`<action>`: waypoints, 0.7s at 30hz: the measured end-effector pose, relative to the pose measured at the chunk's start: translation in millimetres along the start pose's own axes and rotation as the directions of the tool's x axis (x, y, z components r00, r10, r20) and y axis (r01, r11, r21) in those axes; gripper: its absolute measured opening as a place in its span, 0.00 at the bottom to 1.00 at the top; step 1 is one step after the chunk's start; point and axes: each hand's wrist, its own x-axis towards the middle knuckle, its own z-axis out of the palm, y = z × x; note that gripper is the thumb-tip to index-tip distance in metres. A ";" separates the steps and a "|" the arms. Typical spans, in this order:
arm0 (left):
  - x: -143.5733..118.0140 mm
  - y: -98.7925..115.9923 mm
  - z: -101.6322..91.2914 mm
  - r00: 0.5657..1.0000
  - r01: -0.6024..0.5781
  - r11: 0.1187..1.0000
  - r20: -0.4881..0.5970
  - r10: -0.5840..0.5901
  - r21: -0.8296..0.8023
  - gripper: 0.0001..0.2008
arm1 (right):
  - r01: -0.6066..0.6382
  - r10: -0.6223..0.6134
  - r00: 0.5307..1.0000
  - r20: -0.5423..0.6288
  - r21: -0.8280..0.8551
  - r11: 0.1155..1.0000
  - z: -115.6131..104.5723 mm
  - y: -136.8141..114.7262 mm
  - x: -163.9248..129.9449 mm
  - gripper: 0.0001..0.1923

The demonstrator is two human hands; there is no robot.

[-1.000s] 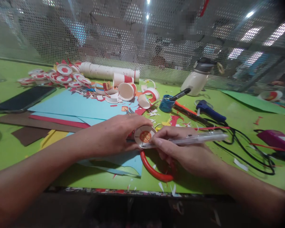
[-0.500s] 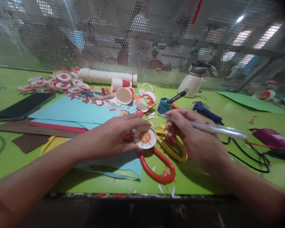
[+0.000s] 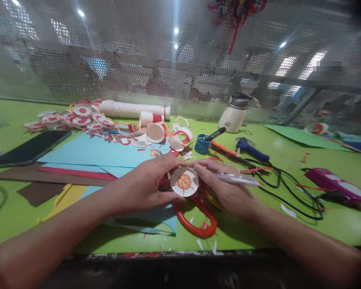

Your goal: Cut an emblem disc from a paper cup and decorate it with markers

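A small round paper cup (image 3: pixel 184 182) faces me, its white base bearing an orange emblem and short dark lines near the rim. My left hand (image 3: pixel 144 178) has it from the left, with the thumb below and fingers above. My right hand (image 3: pixel 224 184) is closed on a clear pen (image 3: pixel 239 179), its fingertips at the cup's upper right edge. The pen's tip is hidden. Under the cup and my hands lie scissors, their red handle loop (image 3: pixel 200 233) showing; a yellow loop is mostly covered by my right hand.
Blue paper sheets (image 3: pixel 90 154) and a black phone (image 3: pixel 31 147) lie left. Behind are cut paper cups (image 3: pixel 155 133) and scraps. A blue jar (image 3: pixel 202 144) with a marker, a blue glue gun (image 3: pixel 252 149), its black cord and a pale bottle (image 3: pixel 233 116) stand or lie right.
My right hand has moved left with the pen and now meets the cup's edge, covering most of the yellow loop. My left hand keeps its hold. The camera view has shifted slightly.
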 end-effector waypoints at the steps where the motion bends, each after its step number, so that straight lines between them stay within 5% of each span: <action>1: -0.1 0.1 0.3 1.000 0.008 1.000 0.001 -0.008 -0.005 0.24 | -0.005 0.005 1.000 -0.008 0.014 1.000 0.4 1.1 0.1 0.11; 9: 0.3 5.0 0.0 0.996 0.030 0.999 -0.089 -0.028 0.022 0.20 | -0.190 0.174 0.982 0.077 0.336 0.923 2.6 7.3 0.6 0.12; 14: 1.2 5.6 0.0 0.990 0.011 0.999 -0.144 -0.006 0.036 0.19 | -0.230 0.183 0.970 0.159 0.363 0.903 0.9 9.8 1.1 0.13; 21: 0.5 2.5 6.7 0.980 0.028 0.998 -0.199 -0.018 0.047 0.23 | -0.189 0.148 0.980 0.130 0.406 0.894 0.3 10.4 2.5 0.13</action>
